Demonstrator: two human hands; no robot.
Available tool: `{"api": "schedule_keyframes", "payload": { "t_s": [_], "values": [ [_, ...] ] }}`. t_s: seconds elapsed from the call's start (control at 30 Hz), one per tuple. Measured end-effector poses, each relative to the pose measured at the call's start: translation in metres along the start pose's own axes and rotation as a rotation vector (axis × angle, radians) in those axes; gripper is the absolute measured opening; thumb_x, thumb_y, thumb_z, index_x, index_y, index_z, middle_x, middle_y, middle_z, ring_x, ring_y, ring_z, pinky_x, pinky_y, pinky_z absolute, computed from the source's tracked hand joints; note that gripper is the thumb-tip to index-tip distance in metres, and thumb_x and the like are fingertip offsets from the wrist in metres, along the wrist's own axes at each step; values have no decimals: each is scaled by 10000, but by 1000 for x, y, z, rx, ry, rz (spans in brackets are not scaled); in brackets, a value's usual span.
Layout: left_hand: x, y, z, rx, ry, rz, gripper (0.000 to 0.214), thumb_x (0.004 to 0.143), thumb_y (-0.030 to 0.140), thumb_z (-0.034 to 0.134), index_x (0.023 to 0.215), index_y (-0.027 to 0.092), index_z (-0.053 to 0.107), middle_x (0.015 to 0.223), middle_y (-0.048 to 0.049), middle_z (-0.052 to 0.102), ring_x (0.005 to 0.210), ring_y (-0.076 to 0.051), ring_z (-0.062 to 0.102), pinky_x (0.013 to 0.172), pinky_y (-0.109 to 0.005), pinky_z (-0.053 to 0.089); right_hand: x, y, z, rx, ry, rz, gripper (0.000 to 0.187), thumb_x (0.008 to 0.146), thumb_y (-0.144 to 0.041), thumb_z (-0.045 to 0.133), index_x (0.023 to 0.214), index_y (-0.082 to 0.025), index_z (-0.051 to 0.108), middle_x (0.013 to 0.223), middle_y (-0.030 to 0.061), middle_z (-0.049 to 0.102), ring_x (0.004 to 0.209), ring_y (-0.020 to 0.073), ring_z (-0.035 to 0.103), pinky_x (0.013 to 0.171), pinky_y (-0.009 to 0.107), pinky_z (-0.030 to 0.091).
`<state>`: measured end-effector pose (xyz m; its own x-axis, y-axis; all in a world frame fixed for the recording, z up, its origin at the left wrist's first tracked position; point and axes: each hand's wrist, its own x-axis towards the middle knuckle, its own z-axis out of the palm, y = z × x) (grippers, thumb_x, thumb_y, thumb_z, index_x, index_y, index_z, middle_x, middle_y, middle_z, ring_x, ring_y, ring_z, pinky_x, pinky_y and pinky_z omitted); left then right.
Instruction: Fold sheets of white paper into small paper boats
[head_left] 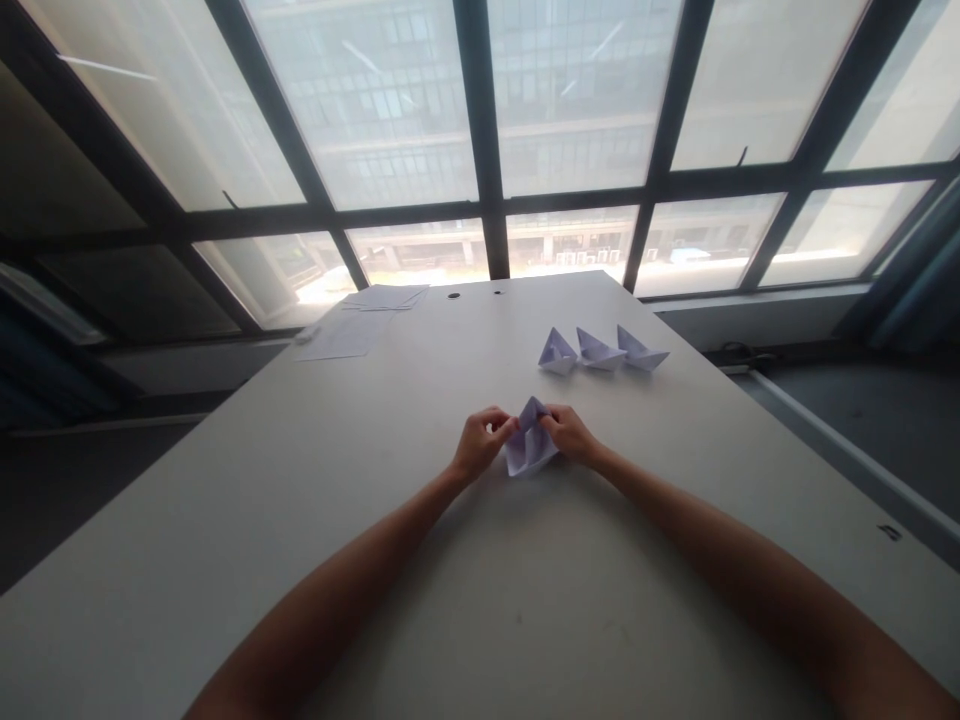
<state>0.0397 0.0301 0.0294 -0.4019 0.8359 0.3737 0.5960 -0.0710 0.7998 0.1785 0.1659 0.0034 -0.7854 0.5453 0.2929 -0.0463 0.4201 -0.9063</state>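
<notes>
A white folded paper boat [528, 450] is held between my two hands just above or on the table, its pointed peak upward and its hollow facing me. My left hand [481, 440] pinches the boat's left edge between thumb and fingers. On the other side, my right hand [570, 434] grips its right part, with the thumb at the peak and the fingers partly hidden behind the paper. Beyond my right hand stand three finished-looking paper boats in a row: the left one [557, 354], the middle one [598, 350] and the right one [639, 350].
The long white table [300, 530] reaches toward large dark-framed windows [487, 130]. Loose white paper sheets [341, 335] lie at its far left. A round dark hole [454, 296] is near the far edge, and a small dark mark [889, 533] sits near the right edge.
</notes>
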Motion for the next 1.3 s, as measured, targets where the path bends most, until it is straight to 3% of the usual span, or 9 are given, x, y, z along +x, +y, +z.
{"api": "schedule_keyframes", "payload": {
  "t_s": [0.27, 0.5, 0.7, 0.83, 1.1, 1.3],
  "values": [
    [-2, -10, 13, 0, 30, 10, 271, 789, 468, 719, 815, 205, 776, 700, -15, 590, 633, -145, 499, 587, -272, 405, -4, -7, 4, -8, -147, 24, 280, 811, -258, 445, 814, -130, 694, 661, 6, 605, 592, 139, 491, 557, 232, 358],
    [-4, -9, 12, -50, 77, -20, 333, 794, 512, 698, 730, 190, 756, 658, -12, 563, 595, -136, 483, 544, -266, 380, -9, -12, 5, -61, -211, -46, 315, 793, -192, 462, 981, -149, 712, 799, 13, 672, 701, 163, 551, 648, 245, 427],
    [-9, -9, 4, -186, -7, -48, 307, 826, 482, 684, 810, 184, 756, 747, -33, 617, 636, -137, 526, 569, -261, 406, -14, -18, -3, 36, -240, -59, 375, 746, -157, 485, 1037, -150, 721, 872, 25, 696, 756, 183, 585, 685, 257, 444],
    [-11, -7, -3, -286, -86, -58, 294, 832, 469, 689, 813, 179, 735, 871, -62, 643, 772, -167, 593, 653, -270, 461, -18, -18, -7, 78, -246, -41, 421, 738, -163, 500, 1103, -161, 711, 933, 31, 708, 816, 203, 607, 719, 272, 460],
    [-11, -1, -6, -429, -132, -76, 281, 829, 451, 687, 822, 171, 707, 979, -74, 641, 929, -203, 598, 784, -291, 468, -20, -19, -9, 124, -237, -55, 391, 730, -162, 507, 1055, -166, 726, 930, 28, 713, 813, 206, 616, 717, 276, 465],
    [-8, -10, -6, -533, -67, -144, 207, 821, 369, 684, 821, 163, 692, 802, -18, 630, 761, -148, 549, 721, -256, 413, -18, -16, -11, 185, -255, -19, 342, 754, -205, 540, 1033, -153, 730, 912, 34, 715, 791, 206, 618, 704, 278, 471]
  ]
}}
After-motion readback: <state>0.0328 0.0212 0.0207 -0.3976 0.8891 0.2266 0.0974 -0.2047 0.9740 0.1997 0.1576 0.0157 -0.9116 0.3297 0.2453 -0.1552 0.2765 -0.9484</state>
